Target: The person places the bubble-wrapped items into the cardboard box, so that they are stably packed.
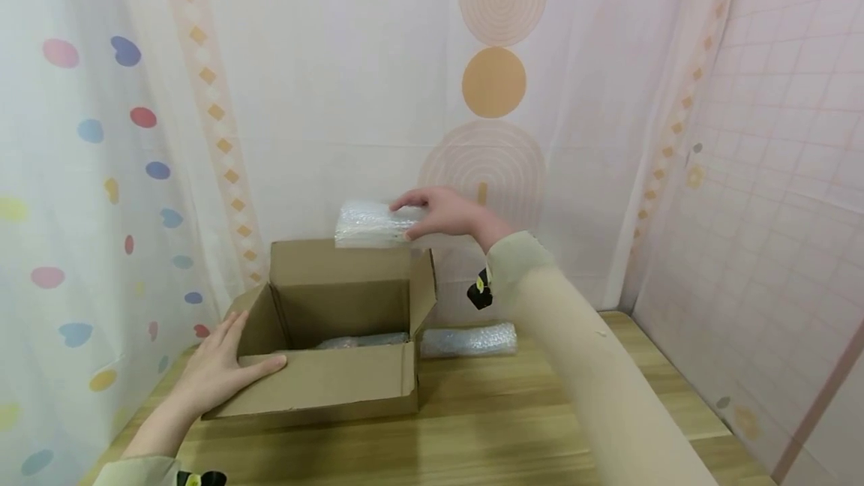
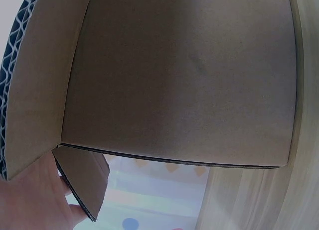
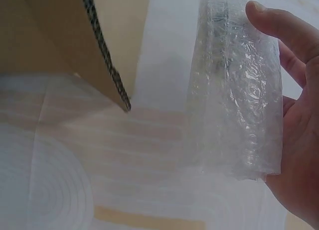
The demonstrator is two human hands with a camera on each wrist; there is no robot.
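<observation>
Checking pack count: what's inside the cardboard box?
Inside the cardboard box, one bubble-wrapped bundle shows on the floor near the back wall. The front wall hides the rest of the floor.

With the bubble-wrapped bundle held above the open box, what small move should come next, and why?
Probably lower the bubble-wrapped bundle forward and down into the cardboard box: the right hand holds it over the rear flap, the box stands open, and the left hand steadies the front corner.

my left hand (image 2: 30, 200) low in corner, touching cardboard box (image 2: 184, 75) flap; brown box wall fills view; wooden surface (image 2: 249, 200) at lower right.
</observation>
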